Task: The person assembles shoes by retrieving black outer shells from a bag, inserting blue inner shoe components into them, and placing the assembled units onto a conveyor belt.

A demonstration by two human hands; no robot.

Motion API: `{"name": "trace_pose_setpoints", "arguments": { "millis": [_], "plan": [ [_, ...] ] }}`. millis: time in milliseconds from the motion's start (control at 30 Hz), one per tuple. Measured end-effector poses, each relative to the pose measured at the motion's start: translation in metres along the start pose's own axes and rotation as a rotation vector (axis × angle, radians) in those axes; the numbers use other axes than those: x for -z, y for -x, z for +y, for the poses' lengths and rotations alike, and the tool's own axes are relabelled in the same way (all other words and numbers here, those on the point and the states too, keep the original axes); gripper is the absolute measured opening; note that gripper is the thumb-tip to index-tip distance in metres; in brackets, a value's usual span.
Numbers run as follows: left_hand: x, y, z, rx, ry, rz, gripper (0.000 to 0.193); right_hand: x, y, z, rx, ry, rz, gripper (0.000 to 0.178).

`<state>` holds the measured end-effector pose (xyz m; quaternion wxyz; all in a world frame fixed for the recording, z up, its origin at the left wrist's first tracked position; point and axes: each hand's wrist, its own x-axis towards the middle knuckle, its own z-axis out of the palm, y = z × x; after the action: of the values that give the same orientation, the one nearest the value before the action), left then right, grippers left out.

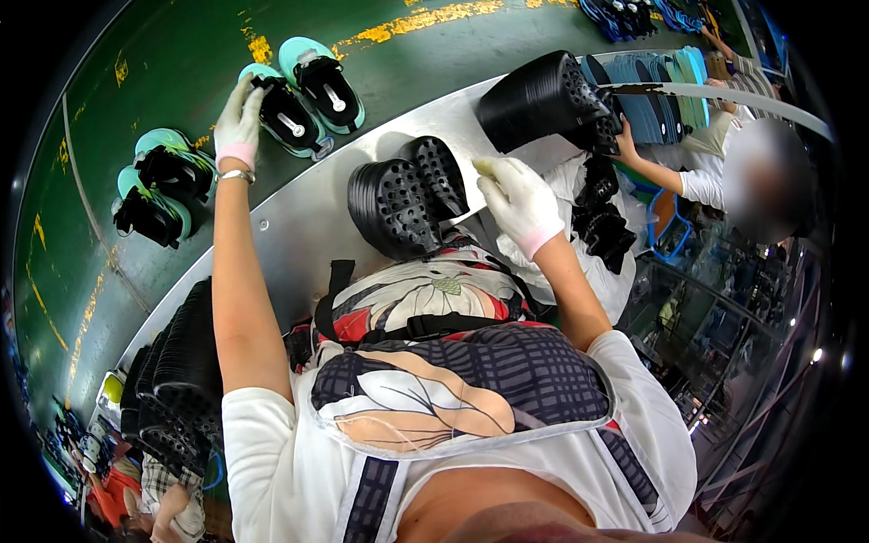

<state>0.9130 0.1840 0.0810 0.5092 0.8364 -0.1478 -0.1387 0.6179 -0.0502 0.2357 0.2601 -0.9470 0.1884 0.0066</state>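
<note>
Left hand (236, 124) at teal-black shoe (288, 116), hold unclear; half-spread right hand (521, 199) near perforated black block (441, 176).

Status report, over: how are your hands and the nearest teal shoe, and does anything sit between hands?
Left hand at teal-black shoe, grip unclear. Right hand visibly holding nothing. Black perforated pieces between hands.

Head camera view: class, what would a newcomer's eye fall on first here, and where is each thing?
Probably the turquoise-and-black shoes at upper left, bright against the green surface, with the white-gloved left hand beside one. Next, the black pieces full of holes on the metal ledge at centre, left of the gloved right hand. Below them, the boldly patterned apron stands out.
</note>
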Motion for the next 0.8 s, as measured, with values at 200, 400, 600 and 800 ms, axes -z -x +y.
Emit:
{"name": "trace_pose_setpoints", "arguments": {
  "millis": [200, 400, 600, 800],
  "plan": [
    [-0.001, -0.042, -0.045, 0.243, -0.075, -0.017, 0.051, 0.035, 0.003, 0.032, 0.000, 0.102, 0.151, 0.019],
    [0.006, -0.034, -0.017, 0.303, -0.100, -0.028, 0.053, 0.105, -0.021, 0.097, -0.047, 0.311, 0.366, 0.021],
    [0.008, -0.009, -0.001, 0.473, 0.064, 0.007, 0.053, 0.127, -0.050, 0.133, -0.030, 0.419, 0.096, 0.039],
    [0.014, 0.003, 0.010, 0.168, -0.371, 0.017, 0.058, 0.129, -0.060, 0.171, 0.123, 0.366, -0.003, 0.037]
  ]
}}
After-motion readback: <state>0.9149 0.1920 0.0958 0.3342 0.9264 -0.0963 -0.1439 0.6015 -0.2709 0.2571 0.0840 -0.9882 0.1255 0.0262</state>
